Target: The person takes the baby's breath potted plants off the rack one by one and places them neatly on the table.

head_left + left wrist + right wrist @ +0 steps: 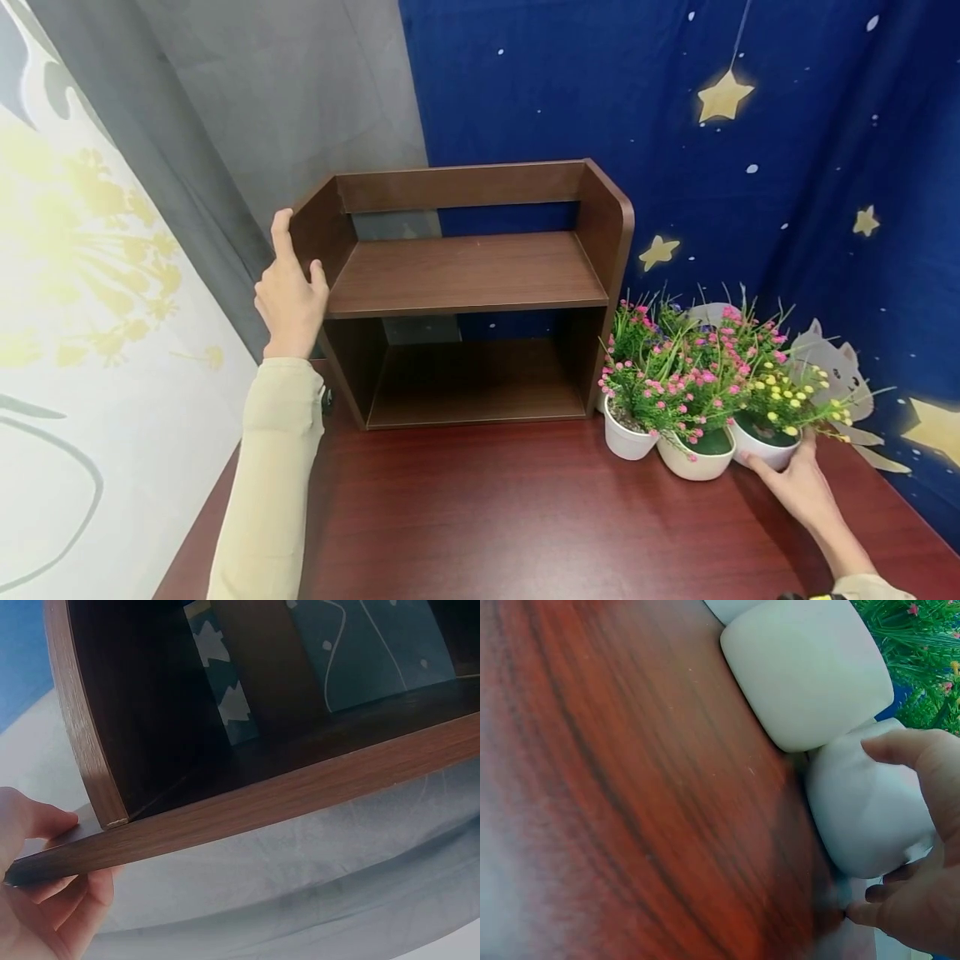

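A dark brown two-tier wooden shelf stands on the table against the curtain. My left hand grips its left side panel, thumb on one face and fingers on the other, as the left wrist view shows. To the shelf's right, several potted artificial flowers stand close together. My right hand holds the rightmost white pot, which bears yellow flowers; the thumb lies on its near side and the other fingers reach round its right side. Beside it is a cream pot with pink flowers.
A small white pot stands near the shelf's right panel. The reddish-brown table extends in front. Behind hangs a blue curtain with stars, next to a grey one; a white patterned panel borders the left.
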{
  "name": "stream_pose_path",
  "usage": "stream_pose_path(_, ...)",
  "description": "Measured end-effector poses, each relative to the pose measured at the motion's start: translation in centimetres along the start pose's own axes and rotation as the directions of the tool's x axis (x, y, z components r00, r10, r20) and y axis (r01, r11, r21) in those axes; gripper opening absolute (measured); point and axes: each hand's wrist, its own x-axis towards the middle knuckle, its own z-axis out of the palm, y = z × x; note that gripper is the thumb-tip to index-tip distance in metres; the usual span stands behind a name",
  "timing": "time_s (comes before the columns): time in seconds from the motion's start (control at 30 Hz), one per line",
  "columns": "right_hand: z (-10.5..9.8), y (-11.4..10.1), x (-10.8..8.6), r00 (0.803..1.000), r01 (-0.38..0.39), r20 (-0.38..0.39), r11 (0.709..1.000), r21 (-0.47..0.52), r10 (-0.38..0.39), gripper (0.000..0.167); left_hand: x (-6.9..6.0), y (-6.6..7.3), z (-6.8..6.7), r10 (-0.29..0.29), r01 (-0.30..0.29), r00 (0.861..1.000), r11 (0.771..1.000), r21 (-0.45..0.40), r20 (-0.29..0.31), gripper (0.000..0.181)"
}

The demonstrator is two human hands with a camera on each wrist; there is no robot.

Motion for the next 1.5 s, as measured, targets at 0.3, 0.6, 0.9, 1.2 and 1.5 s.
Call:
stream_pose_path(0.3, -1.2, -1.5, -3.5, 0.989, 0.073, -0.116, 0.989, -0.13, -0.088, 0.103, -0.1, -0.2, 0.0, -0.012, 0.012, 1.0, 1.0, 0.008, 0.0, 0.064)
stream_pose_path(0.6, 0.9, -6.7, -8.4, 0.938, 0.32, -0.075, 0.93, -0.18, -0.338, 0.109, -0.1, -0.3, -0.2, -0.008, 0.008, 1.0, 1.0, 0.011, -0.004, 0.064)
stream_pose_path(0.9, 3.9, -10.9, -10.0, 0.738, 0.647, -0.085, 0.738, -0.193, -0.669, 0.1, -0.1, -0.3, -0.2, 0.003, -0.003, 1.0, 1.0, 0.012, 0.003, 0.064)
stream_pose_path(1.2, 6.3, -14.3, -10.6, 0.604, 0.787, 0.014, 0.593, -0.173, -0.797, 0.089, -0.1, -0.2, -0.1, 0.012, -0.012, 1.0, 1.0, 0.002, -0.006, 0.063)
stream_pose_path(1.5, 8.2, -16.1, -11.1, 0.586, 0.808, 0.127, 0.566, -0.164, -0.8, 0.088, 0.0, 0.0, -0.2, 0.006, -0.006, 1.0, 1.0, -0.004, 0.003, 0.063)
